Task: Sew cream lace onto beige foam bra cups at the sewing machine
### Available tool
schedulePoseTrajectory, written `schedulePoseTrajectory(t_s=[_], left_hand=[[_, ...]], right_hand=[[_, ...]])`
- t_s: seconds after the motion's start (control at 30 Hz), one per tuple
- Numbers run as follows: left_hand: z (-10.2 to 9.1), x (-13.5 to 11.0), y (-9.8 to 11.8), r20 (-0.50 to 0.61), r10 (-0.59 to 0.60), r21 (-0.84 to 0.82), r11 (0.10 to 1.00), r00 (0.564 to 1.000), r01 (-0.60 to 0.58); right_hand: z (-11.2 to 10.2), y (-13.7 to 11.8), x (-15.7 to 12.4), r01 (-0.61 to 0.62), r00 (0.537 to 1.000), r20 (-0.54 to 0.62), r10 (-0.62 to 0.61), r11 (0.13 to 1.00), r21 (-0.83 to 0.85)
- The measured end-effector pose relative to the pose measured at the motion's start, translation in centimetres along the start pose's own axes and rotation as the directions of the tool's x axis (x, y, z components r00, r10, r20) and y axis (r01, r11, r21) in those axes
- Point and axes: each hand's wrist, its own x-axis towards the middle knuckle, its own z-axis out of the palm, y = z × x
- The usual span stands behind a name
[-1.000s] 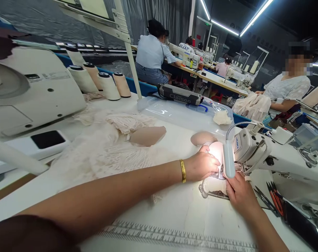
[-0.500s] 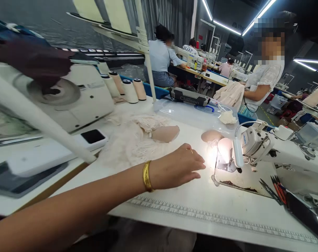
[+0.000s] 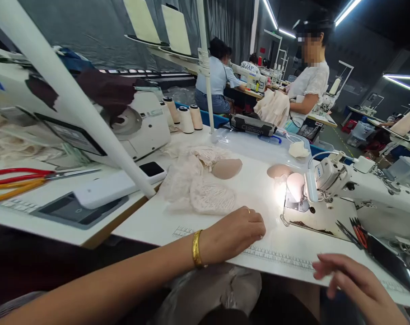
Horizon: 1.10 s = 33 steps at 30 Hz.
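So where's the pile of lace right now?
In the head view the lace pile lies mid-table, just beyond the left hand, left of the sewing machine, with a beige cup at its far edge.

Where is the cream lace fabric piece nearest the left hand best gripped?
Probably pinch the near rounded edge of the cream lace fabric piece, from the person's side: it lies flat, that edge free by the left hand, its far side merging into the heap.

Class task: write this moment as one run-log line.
left hand: resting on table, empty | right hand: at table edge, empty | lace: beyond left hand | sewing machine: lamp lit
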Motion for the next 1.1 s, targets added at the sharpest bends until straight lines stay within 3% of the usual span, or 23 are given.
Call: schedulePoseTrajectory(t_s=[0.07, 0.13, 0.23, 0.3, 0.4, 0.5, 0.6, 0.7, 0.87, 0.9, 1.03, 1.1], left_hand=[[0.1, -0.1, 1.1, 0.016, 0.121, -0.185, 0.976, 0.992, -0.116], [0.1, -0.2, 1.7, 0.01, 0.166, -0.333, 0.93, 0.986, -0.153], [-0.3, 0.1, 1.7, -0.048, 0.005, -0.411, 0.911, 0.999, -0.024], [-0.8, 0.5, 1.0, -0.118, -0.098, -0.338, 0.94, 0.988, 0.053], [-1.2, 0.6, -0.9, -0.272, -0.205, -0.089, 0.978, 0.94, 0.187], [-1.0, -0.1, -2.9, -0.307, -0.344, 0.03, 0.928, 0.887, 0.371], [-0.2, -1.2, -4.5, -0.232, -0.418, -0.04, 0.906, 0.878, 0.421], [-0.2, -2.3, -6.0, -0.178, -0.443, -0.158, 0.894, 0.879, 0.419], [-1.9, -3.4, -7.8, -0.236, -0.619, -0.173, 0.785, 0.749, 0.595], [-2.0, -3.2, -7.9, -0.245, -0.604, -0.138, 0.796, 0.759, 0.589], [-1.9, -1.8, -7.2, -0.106, -0.405, 0.049, 0.91, 0.908, 0.411], [-2.0, -1.5, -7.1, -0.039, -0.374, 0.116, 0.919, 0.926, 0.376]], right_hand=[[1.2, -0.9, 3.4, 0.053, 0.998, 0.007, -0.055, 0.979, 0.196], [2.3, -1.3, 6.2, 0.03, 1.0, -0.003, -0.031, 0.949, 0.314], [3.2, -1.2, 7.8, 0.032, 0.999, -0.009, -0.031, 0.933, 0.358], [3.4, -1.2, 7.8, 0.06, 0.998, -0.01, -0.06, 0.955, 0.29], [3.6, -1.3, 8.2, 0.103, 0.994, -0.037, -0.102, 0.994, 0.033], [4.9, -1.5, 10.3, 0.169, 0.981, -0.053, -0.186, 0.957, -0.234], [7.5, -1.9, 13.6, 0.262, 0.948, -0.067, -0.313, 0.878, -0.4], [9.6, -2.2, 16.2, 0.307, 0.93, -0.04, -0.366, 0.832, -0.463], [9.4, -2.2, 16.6, 0.316, 0.933, -0.022, -0.359, 0.848, -0.425], [9.1, -2.1, 16.3, 0.32, 0.933, -0.02, -0.36, 0.852, -0.414], [8.2, -1.7, 15.5, 0.352, 0.918, -0.03, -0.396, 0.847, -0.398], [7.7, -1.1, 15.3, 0.349, 0.911, -0.062, -0.408, 0.841, -0.413]])
